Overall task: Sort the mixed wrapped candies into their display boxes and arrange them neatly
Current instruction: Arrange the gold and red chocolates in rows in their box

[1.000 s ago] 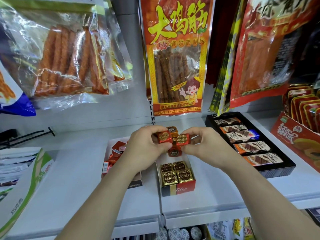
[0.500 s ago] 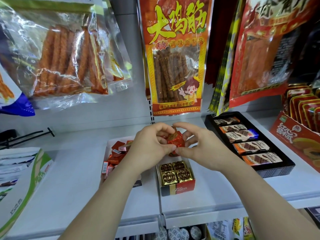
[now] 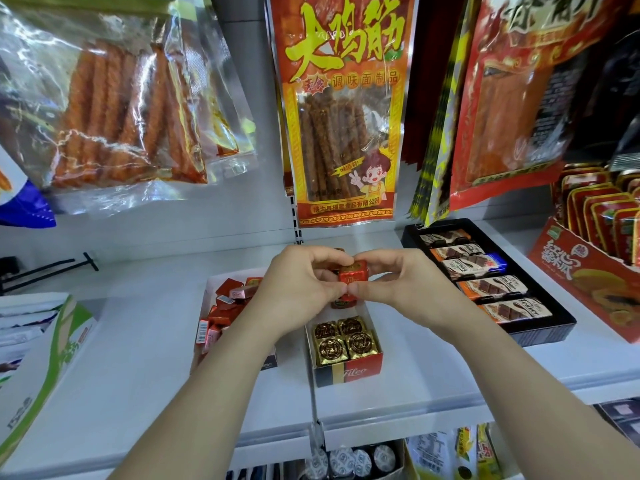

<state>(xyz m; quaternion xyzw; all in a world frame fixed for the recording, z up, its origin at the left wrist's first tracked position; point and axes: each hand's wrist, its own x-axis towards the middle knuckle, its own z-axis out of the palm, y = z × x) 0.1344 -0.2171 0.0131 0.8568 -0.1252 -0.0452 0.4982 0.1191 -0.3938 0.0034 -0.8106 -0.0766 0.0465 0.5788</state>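
My left hand (image 3: 298,289) and my right hand (image 3: 401,289) meet above the back of a narrow red and black Tileo display box (image 3: 349,370). Together they pinch a red wrapped candy cube (image 3: 352,273) between fingertips and thumbs. More red candies (image 3: 344,302) show just beneath the hands, partly hidden. Several gold wrapped candies (image 3: 344,339) fill the front of the box. To the left, a white box (image 3: 207,285) holds a loose heap of red and pink wrapped candies (image 3: 225,306).
A black tray (image 3: 540,329) of chocolate bars lies to the right, then a red carton (image 3: 585,282) of packets. Large snack bags (image 3: 343,109) hang from the back wall above the white shelf (image 3: 138,358). A green and white box (image 3: 41,368) sits at the left.
A second ago each hand held red candies side by side. They have since come together and now hold one visible red cube, turned with its label facing me.
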